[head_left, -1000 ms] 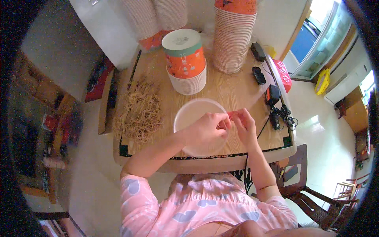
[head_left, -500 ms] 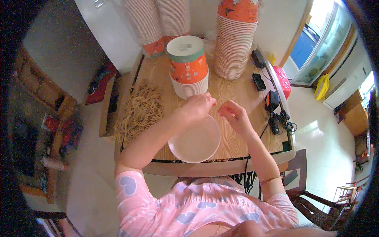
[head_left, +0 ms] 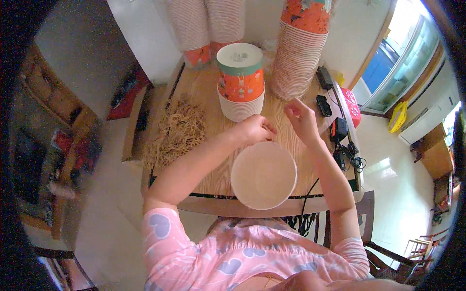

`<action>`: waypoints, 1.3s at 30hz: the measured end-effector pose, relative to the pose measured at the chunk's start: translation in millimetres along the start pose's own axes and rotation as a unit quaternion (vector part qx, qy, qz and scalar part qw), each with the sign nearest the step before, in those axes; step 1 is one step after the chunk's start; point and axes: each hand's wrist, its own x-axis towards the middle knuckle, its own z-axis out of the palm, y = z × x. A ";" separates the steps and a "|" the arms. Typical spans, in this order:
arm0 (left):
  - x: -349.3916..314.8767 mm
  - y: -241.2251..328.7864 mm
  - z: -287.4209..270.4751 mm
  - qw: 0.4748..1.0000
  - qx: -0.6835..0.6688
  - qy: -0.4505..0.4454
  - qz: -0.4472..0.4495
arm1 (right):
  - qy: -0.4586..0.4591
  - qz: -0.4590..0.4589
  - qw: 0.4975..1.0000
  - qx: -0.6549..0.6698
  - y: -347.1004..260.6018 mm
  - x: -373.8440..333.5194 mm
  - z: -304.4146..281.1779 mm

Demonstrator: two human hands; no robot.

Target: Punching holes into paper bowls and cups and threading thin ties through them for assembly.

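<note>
A white paper bucket point(head_left: 264, 177), its wide mouth turned up toward me, sits at the table's near edge. My left hand point(head_left: 256, 129) is at the bucket's far rim with its fingers curled together. Farther right and a little higher, my right hand point(head_left: 302, 120) is raised with thumb and fingers pinched. Whatever either hand holds is too small to make out. Just beyond my left hand stands a short stack of orange paper buckets point(head_left: 241, 87), bottoms up, with a green band and white rims. A loose heap of tan strings point(head_left: 182, 131) lies left of my left forearm.
Tall stacks of similar buckets point(head_left: 300, 58) rise at the back right and, in clear wrapping, at the back left point(head_left: 187, 24). Black adapters and cables point(head_left: 339, 130) line the table's right edge. A pink-red basket point(head_left: 350, 106) is beyond that edge; a dark chair point(head_left: 369, 213) stands below.
My right hand has moved up and away from my left hand, widening the gap between them. The white bucket has shifted right and tipped more toward me. The whole view has shifted slightly.
</note>
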 end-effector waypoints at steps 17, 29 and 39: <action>-2.3 -25.3 6.7 1.000 0.027 -0.009 -0.007 | -0.166 -0.055 0.984 -0.029 -27.5 -2.1 0.6; -31.8 -56.5 52.9 0.930 -0.366 0.026 0.003 | -0.157 -0.006 0.987 0.014 -56.7 -95.1 -18.1; -40.4 -35.1 27.2 0.905 0.161 0.129 0.371 | -0.131 -0.076 0.985 -0.087 -50.0 -102.1 -14.2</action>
